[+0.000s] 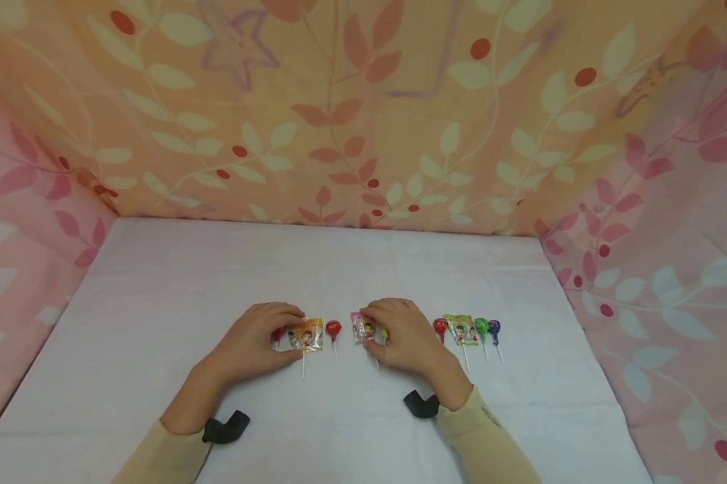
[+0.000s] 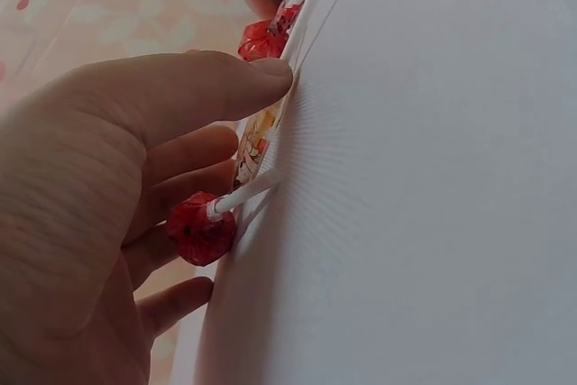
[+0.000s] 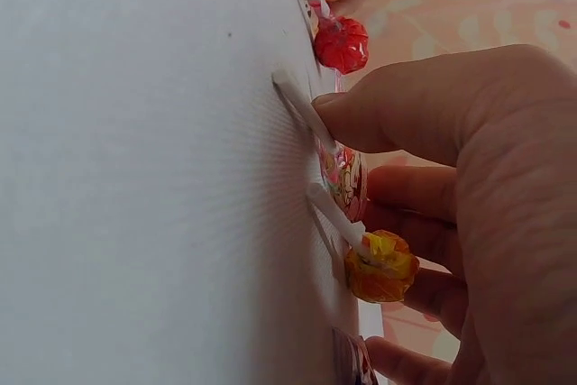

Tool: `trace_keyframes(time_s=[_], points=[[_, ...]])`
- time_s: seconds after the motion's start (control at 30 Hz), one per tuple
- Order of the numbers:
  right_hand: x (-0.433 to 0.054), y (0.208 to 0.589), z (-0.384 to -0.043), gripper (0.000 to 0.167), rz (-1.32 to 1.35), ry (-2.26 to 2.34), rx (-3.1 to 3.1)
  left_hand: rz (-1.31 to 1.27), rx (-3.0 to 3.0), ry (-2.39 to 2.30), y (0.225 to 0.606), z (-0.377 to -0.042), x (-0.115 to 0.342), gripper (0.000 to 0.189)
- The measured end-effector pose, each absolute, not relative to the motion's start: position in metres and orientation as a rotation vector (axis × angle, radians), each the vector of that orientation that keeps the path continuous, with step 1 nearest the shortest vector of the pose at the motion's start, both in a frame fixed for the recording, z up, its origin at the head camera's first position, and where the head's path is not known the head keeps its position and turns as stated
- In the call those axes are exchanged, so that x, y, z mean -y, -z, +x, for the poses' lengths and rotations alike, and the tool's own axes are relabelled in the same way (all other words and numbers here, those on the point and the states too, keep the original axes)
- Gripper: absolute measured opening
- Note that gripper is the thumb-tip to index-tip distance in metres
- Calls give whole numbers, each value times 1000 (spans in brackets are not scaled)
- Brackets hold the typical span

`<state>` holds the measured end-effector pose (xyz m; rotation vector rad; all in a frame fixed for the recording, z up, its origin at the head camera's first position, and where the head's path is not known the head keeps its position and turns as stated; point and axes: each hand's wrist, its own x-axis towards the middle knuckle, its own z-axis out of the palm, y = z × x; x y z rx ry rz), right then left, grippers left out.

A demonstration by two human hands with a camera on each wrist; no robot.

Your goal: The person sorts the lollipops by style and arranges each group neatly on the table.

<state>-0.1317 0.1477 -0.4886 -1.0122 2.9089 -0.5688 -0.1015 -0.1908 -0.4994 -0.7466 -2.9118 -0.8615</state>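
Note:
My left hand (image 1: 257, 343) lies over a flat lollipop in an orange printed wrapper (image 1: 307, 334), fingertips at its upper edge and thumb at its lower one. A round red lollipop (image 2: 200, 229) sits beneath that palm. My right hand (image 1: 402, 336) pinches a flat lollipop in a pink printed wrapper (image 1: 363, 328) the same way, its white stick by the thumb. Under the right palm is a round yellow lollipop (image 3: 383, 266). Between both hands lies another round red lollipop (image 1: 333, 328), touched by neither.
Right of my right hand lie a red lollipop (image 1: 440, 326), a green-wrapped flat lollipop (image 1: 462, 329), a green lollipop (image 1: 481, 325) and a purple lollipop (image 1: 494, 327). All rest on a white-covered table (image 1: 315, 262), with patterned curtains (image 1: 363, 121) behind and at both sides.

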Motion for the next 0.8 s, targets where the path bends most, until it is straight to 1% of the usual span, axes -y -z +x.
trace_keyframes(time_s=[0.4,0.8], points=[[-148,489,-133,47,-1039,598,-2909,-696,2961,934,492,-106,189,51],[-150,491,-132,46,-1013,586,-2921,-707,2966,935,489,-119,194,47]])
